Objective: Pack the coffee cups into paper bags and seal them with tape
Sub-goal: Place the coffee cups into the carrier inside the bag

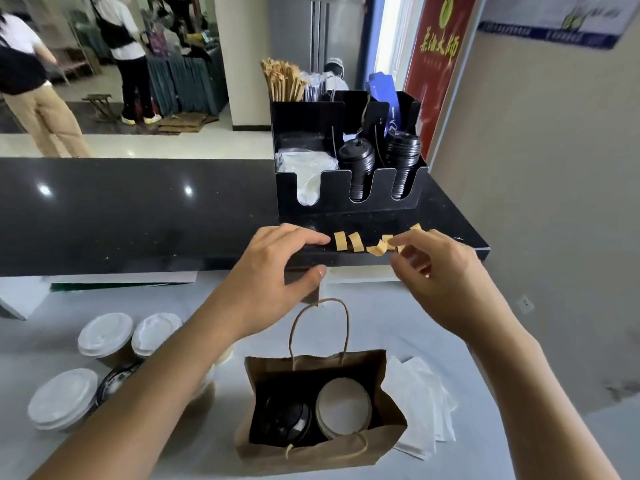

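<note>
A brown paper bag [311, 441] stands open on the grey work table, holding a black-lidded cup [289, 419] and a white-lidded cup [343, 407]. Several short tan tape strips [348, 241] stick along the front edge of the black counter above it. My left hand [277, 271] is spread, fingertips resting on the counter edge just left of the strips. My right hand [429, 268] pinches one end of a curled tape strip [378, 248] between thumb and forefinger. More white-lidded cups [104, 337] stand at the left, partly hidden by my left forearm.
A black organizer [346, 199] with stacked lids, stirrers and napkins stands on the black counter [138, 209] right behind the tape. White napkins [419, 403] lie right of the bag. A wall closes the right side. People stand in the room beyond the counter.
</note>
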Demonstrator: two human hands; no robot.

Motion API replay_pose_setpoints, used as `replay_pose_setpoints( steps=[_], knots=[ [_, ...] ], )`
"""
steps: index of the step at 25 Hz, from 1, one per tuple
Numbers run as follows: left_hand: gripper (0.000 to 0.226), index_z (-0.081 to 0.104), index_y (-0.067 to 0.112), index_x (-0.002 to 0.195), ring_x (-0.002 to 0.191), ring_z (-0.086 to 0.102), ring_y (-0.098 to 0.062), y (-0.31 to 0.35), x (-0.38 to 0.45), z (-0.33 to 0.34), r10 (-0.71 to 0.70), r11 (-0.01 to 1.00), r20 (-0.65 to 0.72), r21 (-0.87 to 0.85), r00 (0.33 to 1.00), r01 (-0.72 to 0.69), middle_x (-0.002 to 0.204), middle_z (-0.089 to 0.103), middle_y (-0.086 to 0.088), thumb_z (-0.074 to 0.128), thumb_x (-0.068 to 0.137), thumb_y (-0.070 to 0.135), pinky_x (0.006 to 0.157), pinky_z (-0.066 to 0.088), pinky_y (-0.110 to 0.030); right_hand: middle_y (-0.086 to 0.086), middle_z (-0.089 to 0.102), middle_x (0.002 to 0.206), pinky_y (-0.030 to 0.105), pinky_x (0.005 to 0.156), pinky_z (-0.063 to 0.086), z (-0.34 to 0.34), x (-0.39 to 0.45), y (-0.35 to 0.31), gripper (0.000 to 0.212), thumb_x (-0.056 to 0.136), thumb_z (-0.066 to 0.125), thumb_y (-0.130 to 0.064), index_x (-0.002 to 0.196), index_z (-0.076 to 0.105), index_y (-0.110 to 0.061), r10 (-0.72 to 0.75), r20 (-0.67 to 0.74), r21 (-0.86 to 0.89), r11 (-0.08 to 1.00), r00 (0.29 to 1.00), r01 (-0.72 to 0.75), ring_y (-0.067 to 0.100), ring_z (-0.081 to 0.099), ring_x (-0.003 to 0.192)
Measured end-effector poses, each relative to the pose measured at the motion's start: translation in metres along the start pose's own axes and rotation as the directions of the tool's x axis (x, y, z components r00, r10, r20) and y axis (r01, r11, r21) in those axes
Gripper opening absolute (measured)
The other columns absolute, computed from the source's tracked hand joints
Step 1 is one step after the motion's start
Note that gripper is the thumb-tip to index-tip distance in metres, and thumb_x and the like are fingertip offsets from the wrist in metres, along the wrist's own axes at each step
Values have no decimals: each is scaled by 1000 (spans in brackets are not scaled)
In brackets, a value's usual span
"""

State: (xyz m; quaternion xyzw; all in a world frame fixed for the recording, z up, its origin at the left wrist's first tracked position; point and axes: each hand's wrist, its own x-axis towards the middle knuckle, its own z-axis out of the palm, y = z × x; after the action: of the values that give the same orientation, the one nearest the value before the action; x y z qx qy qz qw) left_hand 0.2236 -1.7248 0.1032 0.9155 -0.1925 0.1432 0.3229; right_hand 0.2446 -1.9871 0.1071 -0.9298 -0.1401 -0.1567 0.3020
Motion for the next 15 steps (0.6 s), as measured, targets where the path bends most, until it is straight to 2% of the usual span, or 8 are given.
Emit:
replay_pose_setpoints(
  steps=[2,7,12,13,15],
  knots=[
    [38,57,36,134,129,38,-1,1,16,-8,17,1000,-20,15,1000,-17,130,54,24,62,97,40,98,29,-9,-12,65,93,35,80,58,-2,19,-5,23,98,63,-33,119,70,-27,-32,-20,2,999,999,32,4,64,82],
    [36,59,32,133,124,44,-3,-1,62,-29,27,999,-98,31,995,-24,123,60,20,61,97,36,95,30,-4,-15,68,89,35,79,59,-2,77,-21,19,97,62,-33,113,72,-30,-115,-70,29,993,991,117,3,66,81],
    [32,59,29,131,116,49,-10,-11,117,-50,34,997,-143,71,989,-25,120,63,14,60,99,34,96,39,-24,-14,70,86,31,76,58,0,138,-37,15,97,61,-31,106,74,-29,-127,-89,78,988,988,134,2,66,78],
    [31,60,28,130,115,50,-10,-13,128,-53,38,997,-154,74,987,-27,119,63,13,60,99,33,94,40,-23,-13,71,85,29,75,58,1,151,-39,15,97,61,-29,104,74,-28,-129,-91,80,987,987,137,3,66,77],
    [29,62,25,127,113,53,-9,-19,151,-56,41,998,-172,63,984,-31,116,65,10,61,98,30,89,38,-12,-12,72,82,29,73,56,4,175,-40,14,96,61,-27,99,75,-26,-126,-97,90,987,987,135,4,66,76]
  ],
)
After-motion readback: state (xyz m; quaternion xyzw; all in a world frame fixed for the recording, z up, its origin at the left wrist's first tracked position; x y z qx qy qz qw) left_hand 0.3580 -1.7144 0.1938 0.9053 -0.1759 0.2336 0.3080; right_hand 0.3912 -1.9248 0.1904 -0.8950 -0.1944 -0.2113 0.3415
